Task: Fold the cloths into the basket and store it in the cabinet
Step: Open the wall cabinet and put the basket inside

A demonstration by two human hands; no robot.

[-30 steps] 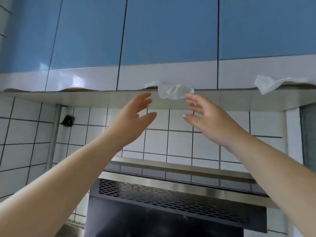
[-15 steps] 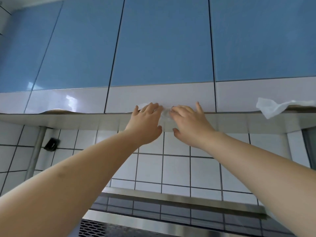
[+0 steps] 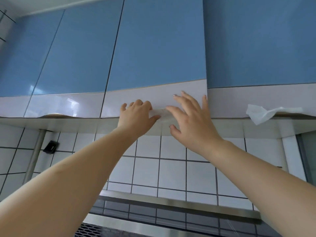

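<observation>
At the centre of the frame a thin white cloth (image 3: 159,115) is wedged at the bottom edge of a cabinet door (image 3: 159,48), on the tiled ledge (image 3: 77,124). The left hand (image 3: 136,117) is curled at the door's lower edge, its fingers bent over the cloth's left end; a firm pinch cannot be confirmed. The right hand (image 3: 189,124) is spread wide, nothing gripped, its fingers laid near the white band of the door.

If the door is pulled open, the cloth could be dragged loose and dropped toward the metal hood (image 3: 171,202) at the bottom of the frame. A second cloth (image 3: 261,114), crumpled and limp, is seen overhanging the ledge at the right edge and could slide off. The doors are glossy, flat and blue; the tiles are smooth and white. No basket is seen.
</observation>
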